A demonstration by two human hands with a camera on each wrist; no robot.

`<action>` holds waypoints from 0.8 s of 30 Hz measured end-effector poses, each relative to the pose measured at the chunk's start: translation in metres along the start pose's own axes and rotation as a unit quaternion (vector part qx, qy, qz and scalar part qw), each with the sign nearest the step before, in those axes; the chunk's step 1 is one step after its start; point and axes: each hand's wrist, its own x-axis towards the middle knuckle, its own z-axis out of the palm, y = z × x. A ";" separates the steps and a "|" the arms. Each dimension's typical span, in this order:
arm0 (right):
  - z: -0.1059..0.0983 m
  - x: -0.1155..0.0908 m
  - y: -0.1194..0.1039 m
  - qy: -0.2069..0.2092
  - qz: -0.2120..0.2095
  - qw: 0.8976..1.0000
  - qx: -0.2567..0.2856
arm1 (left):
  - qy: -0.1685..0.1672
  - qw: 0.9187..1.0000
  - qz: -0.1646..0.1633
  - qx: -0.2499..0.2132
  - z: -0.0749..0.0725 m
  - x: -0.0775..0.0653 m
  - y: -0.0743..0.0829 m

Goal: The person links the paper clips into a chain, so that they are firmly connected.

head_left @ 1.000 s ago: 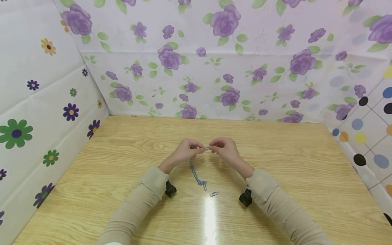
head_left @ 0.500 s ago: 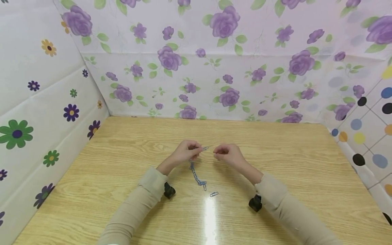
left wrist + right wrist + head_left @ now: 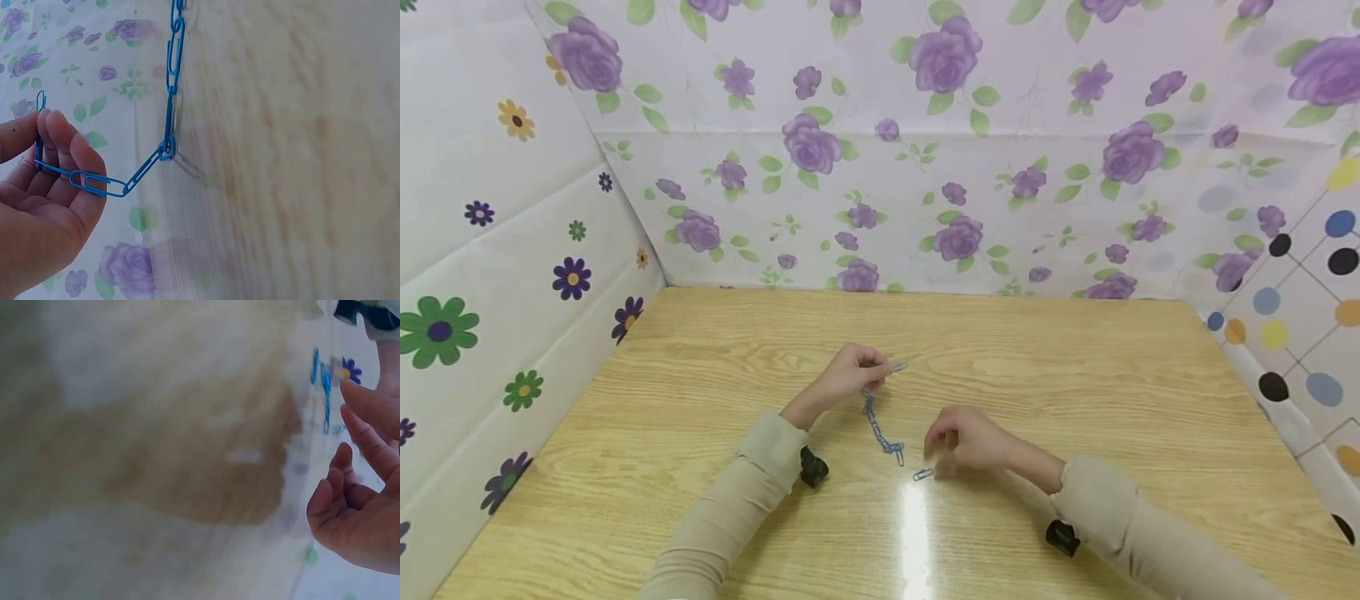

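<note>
Between thumb and fingertips my left hand [image 3: 853, 372] pinches a blue paper clip [image 3: 41, 100], whose end sticks out past the fingertips. From that clip a chain of linked blue paper clips [image 3: 174, 59] runs across the fingers and down to the table, its far end bunched on the wood in the head view. A single loose paper clip [image 3: 923, 475] lies just in front of the chain's end. My right hand [image 3: 973, 439] is low over the table with thumb and fingers apart, the fingertips right beside the loose clip. Nothing shows between those fingers in the right wrist view.
The wooden table [image 3: 760, 333] reaches back to a wall covering with purple flowers [image 3: 958, 237]. Patterned sheets also close off the left and right sides. A black wrist camera [image 3: 813, 467] hangs under the left sleeve, another black camera [image 3: 1063, 538] under the right.
My right hand has let go of the clip at the left fingertips and moved down and toward the loose clip. The left hand keeps its pinch almost in place.
</note>
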 end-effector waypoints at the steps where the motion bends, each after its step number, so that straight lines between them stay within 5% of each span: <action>1: 0.002 -0.001 0.000 -0.001 -0.006 1.000 0.002 | 0.000 1.000 -0.003 -0.001 0.001 -0.002 0.004; 7: 0.012 -0.002 -0.001 -0.004 -0.028 1.000 -0.006 | -0.001 1.000 -0.006 -0.003 0.004 -0.011 0.020; 24: 0.018 -0.002 -0.012 -0.026 0.021 0.999 -0.020 | -0.012 1.000 -0.014 0.003 0.004 -0.011 0.019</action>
